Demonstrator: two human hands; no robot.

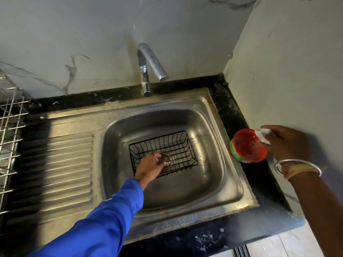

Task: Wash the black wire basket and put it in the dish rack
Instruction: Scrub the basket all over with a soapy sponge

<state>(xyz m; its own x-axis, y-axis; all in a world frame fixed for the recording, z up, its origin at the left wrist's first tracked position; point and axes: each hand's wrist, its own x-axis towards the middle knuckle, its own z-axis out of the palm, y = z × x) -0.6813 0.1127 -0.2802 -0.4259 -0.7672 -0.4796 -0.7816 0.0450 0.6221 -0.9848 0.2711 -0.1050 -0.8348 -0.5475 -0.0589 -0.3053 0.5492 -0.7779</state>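
Note:
The black wire basket (168, 149) lies in the bottom of the steel sink basin (219, 175), over the drain. My left hand (150, 167), in a blue sleeve, reaches into the basin and grips the basket's near left rim. My right hand (284, 143) is over the counter on the right, at the rim of a red tub (247, 145), with a white cloth or sponge (264, 135) pinched in its fingers. The wire dish rack (10, 130) stands at the far left edge of the view, only partly visible.
A chrome tap (148, 67) stands behind the basin with no water running. A ribbed drainboard (68, 164) lies left of the basin. Black counter (267, 186) runs along the right side, against a white wall close by.

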